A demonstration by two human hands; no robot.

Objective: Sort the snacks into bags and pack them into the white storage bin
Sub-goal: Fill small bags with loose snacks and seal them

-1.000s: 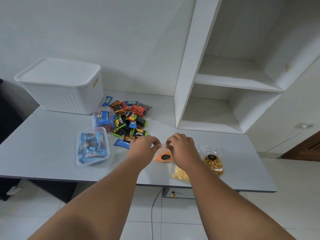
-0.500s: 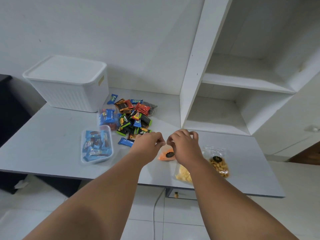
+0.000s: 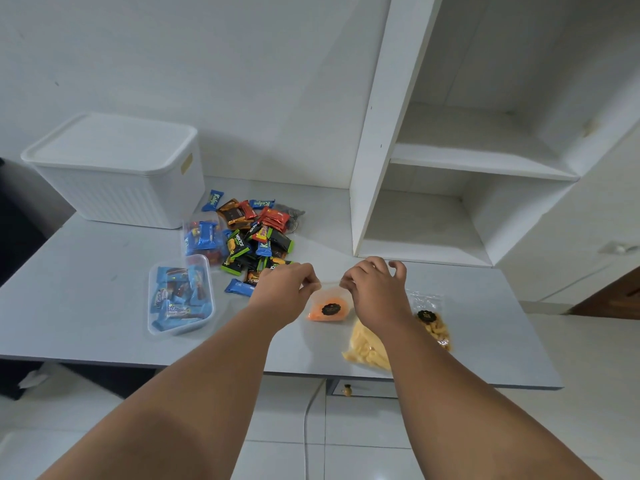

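Both your left hand (image 3: pixel 284 285) and right hand (image 3: pixel 375 289) pinched the top edge of the clear bag of orange snacks (image 3: pixel 329 308), one at each corner.

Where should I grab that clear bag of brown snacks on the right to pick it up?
Pinch the crinkled, empty top of the bag of brown snacks, beyond its black sticker. It lies flat with the snacks settled at the near end, so the far end is loose film. Come from the right; the right forearm lies along its left.
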